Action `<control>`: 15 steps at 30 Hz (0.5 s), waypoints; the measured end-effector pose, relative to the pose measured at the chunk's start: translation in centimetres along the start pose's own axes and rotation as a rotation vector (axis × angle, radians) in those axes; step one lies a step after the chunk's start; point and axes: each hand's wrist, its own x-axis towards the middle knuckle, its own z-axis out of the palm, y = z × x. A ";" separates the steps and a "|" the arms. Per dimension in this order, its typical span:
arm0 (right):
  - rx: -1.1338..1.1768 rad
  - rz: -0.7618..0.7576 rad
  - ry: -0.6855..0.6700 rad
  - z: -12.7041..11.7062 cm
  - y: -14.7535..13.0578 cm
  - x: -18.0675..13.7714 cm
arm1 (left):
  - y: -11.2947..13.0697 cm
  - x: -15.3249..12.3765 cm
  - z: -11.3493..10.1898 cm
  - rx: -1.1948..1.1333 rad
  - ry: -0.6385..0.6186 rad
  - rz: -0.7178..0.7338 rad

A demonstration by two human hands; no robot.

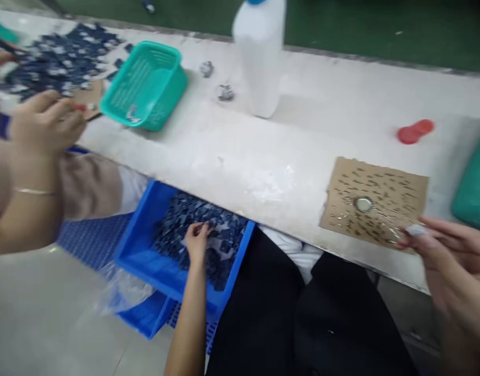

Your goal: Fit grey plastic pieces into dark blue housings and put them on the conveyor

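We work at a long, pale, scuffed workbench (263,156) that runs from the upper left of the frame to the right edge. Behind its far edge, a dark green floor (381,26) fills the top of the frame. A grey floor shows at the lower left.

Our left hand (196,243) reaches down, lower centre, into a blue bin (145,256) held below the bench edge. Its fingers are bent and rest on a heap of small dark blue parts (224,245); we cannot tell whether they pinch one. The bin sits on a second blue crate (145,316), with clear plastic film (122,290) at its left corner.

Our right hand (451,261) sits at the lower right, fingers loosely spread, with a small pale piece (415,230) at the fingertips. It touches the near corner of a brown cardboard sheet (375,201), which lies flat on the bench, is speckled with small marks and carries a round metal disc (364,204).

At the upper left, another person's hand (44,122) is curled beside a pile of dark blue parts (59,57) on the bench. A teal basket (145,86) stands tilted just right of that pile. A white plastic bottle (261,52) stands upright at top centre, with two small grey lumps (225,92) near it. Two red caps (415,130) lie touching at the right, and a teal object (475,190) is cut off by the right edge.
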 end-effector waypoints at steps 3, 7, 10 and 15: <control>0.212 0.182 0.012 0.4 0.3 0.6 | 2.5 -0.7 -0.3 -0.254 -0.014 0.046; 0.254 0.197 -0.059 0.6 0.3 1.2 | 7.4 -4.4 -0.8 -0.509 -0.104 0.165; 0.243 0.199 -0.096 0.7 0.1 1.3 | 11.3 -8.6 0.5 -0.589 -0.290 0.205; 0.167 0.160 -0.091 0.8 -0.5 1.3 | 16.0 -15.1 6.1 -0.743 -0.958 0.177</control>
